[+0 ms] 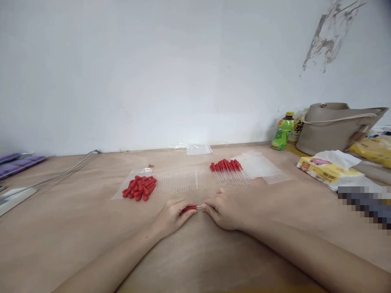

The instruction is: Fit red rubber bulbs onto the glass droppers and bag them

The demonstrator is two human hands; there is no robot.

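Observation:
My left hand (176, 213) pinches a red rubber dropper bulb (190, 208) near the middle of the table. Closed on a thin clear glass tube (198, 207), my right hand (222, 209) meets it from the other side. The tube's left end is at the bulb's mouth; how deep it sits I cannot tell. Behind my left hand, a heap of loose red bulbs (139, 188) lies on a clear plastic bag (119, 193). A row of bare glass tubes (180, 183) lies beyond my hands. To its right are several droppers with red bulbs fitted (229, 171).
Flat plastic bags (259, 165) lie right of the droppers, and a small bag (199, 150) lies by the wall. Farther right stand a green bottle (283, 132), a beige bag (330, 128) and a tissue pack (330, 171). A grey cable (73, 166) and purple packs (23, 165) lie at left.

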